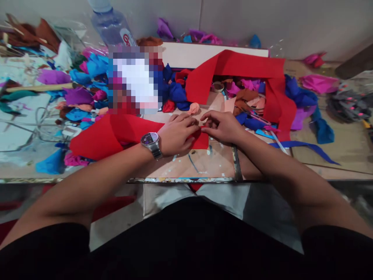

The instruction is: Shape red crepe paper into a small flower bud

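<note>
A long red strip lies across the table from the left, its right end under my hands. My left hand, with a watch on its wrist, rests on the strip, fingers bent toward the right. My right hand is at the strip's right end, thumb and index finger curled close to its upper corner; whether they pinch the edge is too small to tell. A peach crumpled piece sits just above my left fingertips. Another red strip lies folded behind my right hand.
Crumpled blue, purple and pink pieces crowd the left. A plastic bottle stands at the back beside a blurred-out bright area. A blue strip and a white stick lie right. The table's front edge is near my forearms.
</note>
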Motion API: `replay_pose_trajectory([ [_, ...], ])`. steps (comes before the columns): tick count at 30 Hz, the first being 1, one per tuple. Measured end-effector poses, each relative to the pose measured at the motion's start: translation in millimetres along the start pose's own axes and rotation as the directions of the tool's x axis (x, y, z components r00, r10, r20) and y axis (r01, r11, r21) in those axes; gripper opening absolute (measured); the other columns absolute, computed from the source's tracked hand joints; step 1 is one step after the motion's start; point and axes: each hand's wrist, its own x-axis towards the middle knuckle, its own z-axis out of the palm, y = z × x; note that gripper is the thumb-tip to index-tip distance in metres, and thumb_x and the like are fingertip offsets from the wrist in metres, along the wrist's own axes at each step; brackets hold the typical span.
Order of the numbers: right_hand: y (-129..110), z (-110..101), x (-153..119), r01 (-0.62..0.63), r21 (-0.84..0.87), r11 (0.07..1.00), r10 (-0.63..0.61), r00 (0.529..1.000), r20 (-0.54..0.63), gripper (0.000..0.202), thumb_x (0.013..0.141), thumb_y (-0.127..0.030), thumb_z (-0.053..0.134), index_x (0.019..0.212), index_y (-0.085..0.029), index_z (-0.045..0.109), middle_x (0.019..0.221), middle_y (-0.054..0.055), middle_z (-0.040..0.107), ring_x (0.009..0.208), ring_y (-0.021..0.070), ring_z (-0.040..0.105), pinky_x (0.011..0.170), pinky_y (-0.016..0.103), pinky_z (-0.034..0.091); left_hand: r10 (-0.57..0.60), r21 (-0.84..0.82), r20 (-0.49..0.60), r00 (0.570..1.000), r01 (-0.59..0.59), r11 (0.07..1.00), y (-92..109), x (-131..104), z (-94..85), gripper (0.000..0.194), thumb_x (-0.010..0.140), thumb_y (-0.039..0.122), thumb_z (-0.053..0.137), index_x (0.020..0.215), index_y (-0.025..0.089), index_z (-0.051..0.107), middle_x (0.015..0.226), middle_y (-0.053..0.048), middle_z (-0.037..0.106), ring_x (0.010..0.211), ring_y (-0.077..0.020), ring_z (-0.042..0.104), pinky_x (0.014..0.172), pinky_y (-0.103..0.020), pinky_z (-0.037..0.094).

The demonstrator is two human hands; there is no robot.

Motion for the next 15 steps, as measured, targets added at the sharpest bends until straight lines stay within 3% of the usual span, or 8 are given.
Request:
replay_pose_trajectory([
  [6,1.2,0.1,-1.2,-0.012,0.083,0.997,0.015,0.999,-0.030,0.025,0.099,-0.026,0.061,0.119,-0.018,0.074,0.084,0.002,0.079,0.067,0.0143,0.067,0.066,0.026,0.048,-0.024,-0.008,-0.006,1.000,0.024,1.000,1.5,-1.1,1.5,0.045,0.103,0.034,0.057,0.142,0.021,0.073,0.150,-0.014,0.066,0.149,-0.0373,0.051,0.121,-0.058,0.044],
  [15,-1.8,-1.6,-1.8,0.067,-0.033,0.997,-0.067,0.998,0.015,0.016,0.092,-0.030,0.075,0.103,-0.019,0.078,0.080,0.000,0.075,0.062,0.0130,0.063,0.062,0.026,0.047,-0.042,0.021,-0.064,0.997,0.043,0.999,-1.7,-3.1,4.6,0.042,0.102,0.039,0.062,0.138,0.022,0.076,0.150,-0.013,0.067,0.145,-0.0375,0.053,0.115,-0.058,0.047],
])
